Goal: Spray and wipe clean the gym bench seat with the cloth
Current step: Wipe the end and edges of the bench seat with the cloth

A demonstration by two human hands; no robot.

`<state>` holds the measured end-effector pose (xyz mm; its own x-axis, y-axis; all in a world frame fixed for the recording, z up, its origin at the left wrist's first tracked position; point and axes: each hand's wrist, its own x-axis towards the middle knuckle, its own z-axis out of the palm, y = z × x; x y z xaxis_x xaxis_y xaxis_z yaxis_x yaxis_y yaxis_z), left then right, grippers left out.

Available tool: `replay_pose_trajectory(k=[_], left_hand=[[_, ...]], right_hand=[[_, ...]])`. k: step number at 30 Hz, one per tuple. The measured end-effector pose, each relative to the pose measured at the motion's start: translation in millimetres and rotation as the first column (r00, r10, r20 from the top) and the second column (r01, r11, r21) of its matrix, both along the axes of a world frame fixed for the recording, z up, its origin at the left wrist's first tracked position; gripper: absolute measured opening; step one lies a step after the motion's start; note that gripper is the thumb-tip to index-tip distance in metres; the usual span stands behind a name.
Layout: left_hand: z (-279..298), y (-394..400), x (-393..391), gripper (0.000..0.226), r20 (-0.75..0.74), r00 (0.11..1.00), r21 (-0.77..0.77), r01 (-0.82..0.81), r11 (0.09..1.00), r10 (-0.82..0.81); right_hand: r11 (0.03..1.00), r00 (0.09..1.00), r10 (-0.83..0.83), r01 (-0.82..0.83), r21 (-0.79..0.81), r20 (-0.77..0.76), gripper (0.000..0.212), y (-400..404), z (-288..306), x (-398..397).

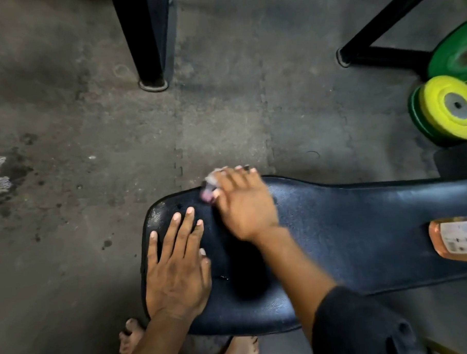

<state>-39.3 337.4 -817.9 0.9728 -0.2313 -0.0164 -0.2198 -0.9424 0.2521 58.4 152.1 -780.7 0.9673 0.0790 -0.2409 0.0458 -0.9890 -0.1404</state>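
The black padded bench seat runs from the lower middle to the right edge. My left hand lies flat on its near left end, fingers straight and spread. My right hand presses a small pale cloth against the seat's far edge; only a crumpled bit of cloth shows past the fingers, and the hand is blurred. A spray bottle with orange liquid and a white label lies on its side on the seat at the right edge.
Green and yellow weight plates stand on the floor at the right. Black metal frame legs rise at the back, with another frame at the upper right. Grey rubber floor mats carry wet spots on the left. Bare feet stand under the seat.
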Motion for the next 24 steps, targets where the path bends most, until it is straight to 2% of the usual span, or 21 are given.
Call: replay_pose_trajectory(k=[3, 6, 9, 11, 13, 16, 20, 22, 24], left_hand=[[0, -1, 0, 0.063, -0.013, 1.000, -0.008, -0.009, 1.000, 0.009], [0, -1, 1, 0.064, -0.017, 1.000, -0.025, -0.010, 1.000, 0.010], [0, -1, 1, 0.063, -0.001, 1.000, -0.026, -0.007, 1.000, 0.007], [-1, -1, 0, 0.062, 0.010, 1.000, -0.022, -0.010, 1.000, 0.010], [-2, -1, -1, 0.062, 0.020, 1.000, -0.025, -0.013, 1.000, 0.013], [-1, -2, 0, 0.062, 0.019, 1.000, -0.023, -0.016, 1.000, 0.017], [0, -3, 0, 0.062, 0.021, 1.000, -0.036, -0.020, 0.999, 0.021], [0, -3, 0, 0.062, 0.022, 0.999, -0.046, -0.028, 0.999, 0.029], [0, -4, 0, 0.061, 0.030, 0.999, -0.048, -0.032, 0.998, 0.034]], right_hand=[[0.997, 0.998, 0.060, -0.061, 0.049, 0.036, 0.062, 8, -2, -50], [0.999, 0.996, -0.009, 0.006, 0.037, 0.084, 0.063, -34, -6, -106], [0.981, 0.980, -0.194, 0.195, -0.014, 0.040, 0.063, -80, -2, -122], [0.914, 0.914, -0.404, 0.405, -0.018, 0.029, 0.061, -94, -1, -100], [0.866, 0.866, -0.499, 0.499, -0.025, 0.016, 0.062, -88, 0, -66], [0.937, 0.937, -0.350, 0.350, -0.023, 0.004, 0.063, -56, -2, -38], [0.992, 0.991, -0.126, 0.125, 0.034, 0.039, 0.065, -29, -2, -71], [0.996, 0.996, -0.084, 0.083, 0.031, 0.031, 0.064, -38, 1, -100], [0.993, 0.992, -0.115, 0.116, -0.016, 0.044, 0.063, -61, 3, -124]])
